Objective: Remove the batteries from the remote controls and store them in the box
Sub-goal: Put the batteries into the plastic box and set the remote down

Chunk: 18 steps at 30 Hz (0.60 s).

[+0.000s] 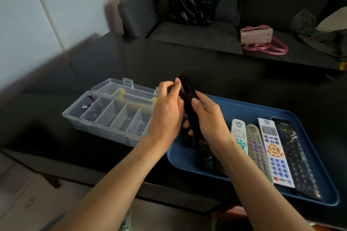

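In the middle of the frame we are holding a black remote control (189, 107) upright and slightly tilted, above the near-left corner of the blue tray (251, 108). Our right hand (210, 118) is gripping its lower half, fingers curled round the body and the thumb lying along its front. Our left hand (167, 107) is working at the upper part, where the open battery bay is facing left; its fingers are curled narrow and the thumb is pressing at the bay, but we cannot tell whether a battery is pinched between them.

To the left of the hands, the clear plastic box (105, 129) is sitting on the dark table (169, 58) with its lid (120, 86) lying open behind it. Two batteries (88, 102) are lying in its leftmost compartment; the other compartments are too blurred for us to judge.

In the lower right of the frame, four remotes are lying side by side on the tray: a white one with teal buttons (239, 137), a grey one (257, 154), a white one with orange and blue buttons (275, 152) and a long black one (294, 155). More dark remotes (204, 153) are lying under our right wrist.

At the top, a black plastic bag (191, 3) and a pink handbag (257, 36) are resting on the grey sofa (197, 35).
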Tool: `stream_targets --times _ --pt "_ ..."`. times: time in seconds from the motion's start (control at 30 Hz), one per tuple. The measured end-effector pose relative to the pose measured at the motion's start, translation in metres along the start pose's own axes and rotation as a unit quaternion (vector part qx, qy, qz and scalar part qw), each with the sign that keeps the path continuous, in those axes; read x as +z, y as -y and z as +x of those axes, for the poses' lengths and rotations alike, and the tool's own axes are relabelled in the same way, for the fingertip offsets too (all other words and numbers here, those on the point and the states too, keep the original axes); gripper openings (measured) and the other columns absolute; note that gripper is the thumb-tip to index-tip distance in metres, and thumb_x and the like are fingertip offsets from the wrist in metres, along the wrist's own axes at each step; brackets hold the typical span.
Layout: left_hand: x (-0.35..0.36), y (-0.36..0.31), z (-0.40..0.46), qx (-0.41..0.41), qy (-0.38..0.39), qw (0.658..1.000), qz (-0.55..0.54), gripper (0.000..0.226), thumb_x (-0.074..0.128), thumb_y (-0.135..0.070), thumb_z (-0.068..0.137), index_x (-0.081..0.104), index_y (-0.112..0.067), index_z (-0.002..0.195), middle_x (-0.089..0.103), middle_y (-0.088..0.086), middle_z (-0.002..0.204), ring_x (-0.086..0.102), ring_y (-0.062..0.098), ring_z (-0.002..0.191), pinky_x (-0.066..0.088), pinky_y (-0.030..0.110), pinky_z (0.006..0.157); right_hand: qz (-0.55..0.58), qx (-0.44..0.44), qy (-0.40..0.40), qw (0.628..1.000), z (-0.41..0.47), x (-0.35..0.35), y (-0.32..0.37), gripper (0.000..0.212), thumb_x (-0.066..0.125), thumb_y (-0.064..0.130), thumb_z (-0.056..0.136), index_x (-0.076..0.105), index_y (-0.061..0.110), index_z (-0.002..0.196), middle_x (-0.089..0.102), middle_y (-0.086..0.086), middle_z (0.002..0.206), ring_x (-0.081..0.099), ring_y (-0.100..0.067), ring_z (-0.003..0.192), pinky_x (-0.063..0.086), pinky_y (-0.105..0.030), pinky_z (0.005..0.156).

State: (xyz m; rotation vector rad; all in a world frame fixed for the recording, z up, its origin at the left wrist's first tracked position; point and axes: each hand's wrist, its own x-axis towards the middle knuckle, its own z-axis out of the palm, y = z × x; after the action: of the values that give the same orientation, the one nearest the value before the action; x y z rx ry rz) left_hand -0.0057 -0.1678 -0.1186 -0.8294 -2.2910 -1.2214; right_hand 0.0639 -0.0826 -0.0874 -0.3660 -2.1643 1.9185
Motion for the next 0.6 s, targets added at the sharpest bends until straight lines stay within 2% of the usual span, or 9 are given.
stream_targets --times 0.1,0.2,0.27,0.33,0.37,0.43,0.53,0.6 --pt "0.0 0.008 0.001 -0.001 0.04 0.999 0.019 0.042 0.05 -0.003 0.091 0.045 -0.004 0.132 0.043 0.014 0.124 0.059 0.027 0.082 0.054 0.04 0.071 0.009 0.005 0.003 1.0 -0.001 -0.002 -0.001 0.025 0.034 0.017 0.103 0.057 0.027 0.106 0.064 0.0 0.078 0.057 -0.014 0.055 0.048 -0.027 0.047" --pt "0.003 0.011 0.002 0.013 0.051 0.997 0.051 0.046 0.054 0.002 0.087 0.046 -0.004 0.132 0.042 0.014 0.121 0.058 0.028 0.077 0.055 0.04 0.066 0.002 0.009 0.007 1.0 -0.001 -0.004 -0.002 0.024 0.035 0.018 0.103 0.057 0.026 0.11 0.066 -0.002 0.08 0.057 -0.015 0.056 0.049 -0.026 0.046" --pt "0.003 0.008 0.002 -0.006 0.053 0.998 0.014 0.041 0.051 -0.003 0.091 0.045 -0.003 0.132 0.042 0.014 0.12 0.057 0.025 0.086 0.052 0.025 0.077 -0.009 0.01 0.004 1.0 0.0 -0.005 -0.001 0.025 0.037 0.018 0.102 0.057 0.023 0.116 0.067 -0.003 0.081 0.058 -0.015 0.056 0.05 -0.026 0.047" --pt "0.0 0.002 0.005 -0.003 0.014 1.0 -0.027 0.044 0.047 0.004 0.09 0.044 0.0 0.134 0.043 0.015 0.113 0.052 0.014 0.085 0.042 0.004 0.077 0.003 0.01 -0.005 1.0 0.002 -0.004 0.002 0.024 0.038 0.019 0.102 0.057 0.025 0.115 0.07 -0.005 0.084 0.058 -0.013 0.054 0.049 -0.027 0.048" --pt "-0.003 0.002 0.007 -0.018 -0.008 0.997 -0.069 0.043 0.043 0.006 0.091 0.042 0.0 0.134 0.043 0.011 0.11 0.051 0.009 0.084 0.04 0.001 0.076 0.017 0.013 -0.01 1.0 0.003 -0.004 0.002 0.023 0.038 0.019 0.102 0.056 0.026 0.114 0.071 -0.006 0.085 0.057 -0.012 0.053 0.048 -0.026 0.048" --pt "-0.01 -0.001 0.012 -0.096 -0.048 0.976 -0.189 0.035 0.039 -0.001 0.096 0.039 -0.003 0.131 0.049 0.004 0.106 0.059 0.004 0.089 0.043 0.005 0.077 0.047 0.037 -0.021 0.998 0.004 -0.004 0.001 0.022 0.038 0.02 0.102 0.055 0.025 0.115 0.072 -0.008 0.087 0.057 -0.011 0.052 0.046 -0.025 0.047" --pt "-0.017 -0.001 0.015 -0.208 -0.082 0.922 -0.315 0.02 0.048 -0.011 0.095 0.039 -0.007 0.112 0.065 -0.002 0.098 0.063 -0.006 0.09 0.044 0.009 0.077 0.069 0.09 -0.026 0.993 0.005 -0.008 -0.002 0.026 0.038 0.021 0.102 0.054 0.021 0.123 0.072 -0.006 0.084 0.057 -0.012 0.052 0.047 -0.024 0.048" --pt "-0.017 0.001 0.016 -0.271 -0.081 0.872 -0.4 0.014 0.053 -0.014 0.093 0.045 -0.005 0.1 0.072 -0.002 0.086 0.065 0.001 0.095 0.044 0.015 0.084 0.061 0.097 -0.019 0.993 0.004 -0.01 -0.003 0.029 0.039 0.022 0.102 0.052 0.021 0.127 0.071 -0.006 0.084 0.057 -0.012 0.054 0.047 -0.025 0.05"
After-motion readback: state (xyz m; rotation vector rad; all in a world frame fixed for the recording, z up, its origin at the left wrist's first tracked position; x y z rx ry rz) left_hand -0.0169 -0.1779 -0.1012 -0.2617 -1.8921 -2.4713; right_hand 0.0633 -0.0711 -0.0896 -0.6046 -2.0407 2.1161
